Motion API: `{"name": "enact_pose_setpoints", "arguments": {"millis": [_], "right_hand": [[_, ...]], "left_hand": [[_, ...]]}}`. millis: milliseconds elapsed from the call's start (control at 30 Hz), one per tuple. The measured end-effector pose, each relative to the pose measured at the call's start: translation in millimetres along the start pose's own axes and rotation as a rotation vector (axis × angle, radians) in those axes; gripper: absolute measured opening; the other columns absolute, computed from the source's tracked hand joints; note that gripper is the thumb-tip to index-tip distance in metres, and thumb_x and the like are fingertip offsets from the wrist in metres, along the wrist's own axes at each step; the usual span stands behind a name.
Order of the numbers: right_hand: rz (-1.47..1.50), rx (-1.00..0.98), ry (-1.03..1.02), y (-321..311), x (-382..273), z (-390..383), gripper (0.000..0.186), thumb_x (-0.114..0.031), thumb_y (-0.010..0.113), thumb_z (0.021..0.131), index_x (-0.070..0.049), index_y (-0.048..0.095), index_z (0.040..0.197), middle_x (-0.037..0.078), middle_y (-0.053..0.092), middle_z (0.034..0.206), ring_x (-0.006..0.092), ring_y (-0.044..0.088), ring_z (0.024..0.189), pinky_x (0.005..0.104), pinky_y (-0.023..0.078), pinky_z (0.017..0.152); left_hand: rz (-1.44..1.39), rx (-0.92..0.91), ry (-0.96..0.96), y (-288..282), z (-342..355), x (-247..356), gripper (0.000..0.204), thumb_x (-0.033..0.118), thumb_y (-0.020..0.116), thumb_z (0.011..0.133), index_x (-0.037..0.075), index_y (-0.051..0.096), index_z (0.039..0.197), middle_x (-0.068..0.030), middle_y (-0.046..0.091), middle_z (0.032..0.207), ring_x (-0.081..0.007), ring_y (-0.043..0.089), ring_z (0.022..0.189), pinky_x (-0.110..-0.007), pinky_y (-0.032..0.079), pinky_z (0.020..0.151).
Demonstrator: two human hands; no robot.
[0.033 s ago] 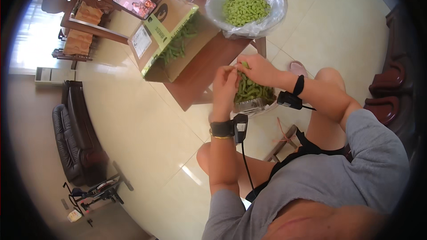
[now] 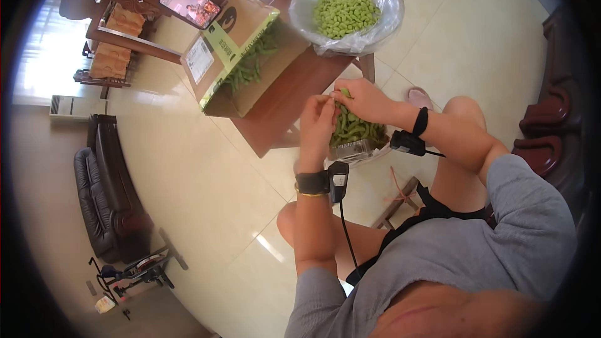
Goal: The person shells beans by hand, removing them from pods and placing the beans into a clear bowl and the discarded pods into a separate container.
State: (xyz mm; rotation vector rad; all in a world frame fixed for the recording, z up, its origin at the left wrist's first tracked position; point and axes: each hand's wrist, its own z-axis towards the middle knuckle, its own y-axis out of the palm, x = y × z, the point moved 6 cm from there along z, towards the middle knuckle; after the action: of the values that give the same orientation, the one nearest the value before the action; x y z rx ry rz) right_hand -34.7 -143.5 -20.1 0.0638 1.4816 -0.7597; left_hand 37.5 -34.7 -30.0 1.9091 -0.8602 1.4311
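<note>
- Two hands meet at the dial's centre: the right hand (image 2: 366, 101) pinches one green pod (image 2: 345, 92) between thumb and forefinger.
- The left hand (image 2: 317, 116) brings narrowed fingertips against the right's; I cannot tell whether they also grip the pod.
- Very little differs from the earlier frame: the right knuckles sit a touch lower, toward 6 o'clock, while the pod stays at the fingertips and the containers keep their places.
- Just below the hands, at 5 o'clock, a clear plastic tub (image 2: 352, 149) holds a heap of green pods (image 2: 360, 130).
- At 12 o'clock, a round bowl lined with clear plastic (image 2: 392, 15) holds loose, shelled green beans (image 2: 346, 14).
- At 10 o'clock, an open cardboard box (image 2: 216, 107) lies tilted on the brown table (image 2: 266, 131), with more pods (image 2: 245, 74) inside.
- Farther out at 10 o'clock, a lit phone (image 2: 190, 4) rests by the box's far edge.
</note>
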Motion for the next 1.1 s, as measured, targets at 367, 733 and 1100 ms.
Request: {"name": "enact_pose_setpoints", "arguments": {"millis": [367,733,1100], "right_hand": [[0.112,0.008,0.125,-3.3,3.3,-0.3,0.027,-0.023,0.055,0.088,0.001,0.053,0.077,0.017,0.051,0.06,0.0257,0.045,0.054,0.0365,0.039,0.055],[-0.097,0.103,-0.094,2.5,-7.4,-9.7,0.023,-0.021,0.055,0.087,-0.001,0.05,0.078,0.021,0.054,0.065,0.0417,0.053,0.064,0.0448,0.039,0.054],[-0.176,0.163,-0.089,-10.0,-4.8,-6.1,0.021,-0.022,0.057,0.086,-0.002,0.053,0.081,0.021,0.056,0.067,0.0413,0.054,0.066,0.0463,0.041,0.056]], "left_hand": [[-0.133,-0.048,-0.035,-1.3,2.9,-1.8,0.007,0.015,0.061,0.088,0.009,0.058,0.09,0.0019,0.059,0.077,-0.004,0.05,0.064,-0.016,0.037,0.056],[-0.141,0.024,-0.08,-3.5,5.7,-12.8,0.01,0.011,0.054,0.089,0.002,0.059,0.087,-0.0028,0.06,0.081,-0.0089,0.054,0.069,-0.02,0.043,0.06],[-0.068,0.082,-0.151,-9.2,0.2,-11.6,0.017,0.01,0.05,0.09,0.0,0.061,0.099,-0.0043,0.061,0.08,-0.0099,0.055,0.071,-0.019,0.042,0.06]]}}
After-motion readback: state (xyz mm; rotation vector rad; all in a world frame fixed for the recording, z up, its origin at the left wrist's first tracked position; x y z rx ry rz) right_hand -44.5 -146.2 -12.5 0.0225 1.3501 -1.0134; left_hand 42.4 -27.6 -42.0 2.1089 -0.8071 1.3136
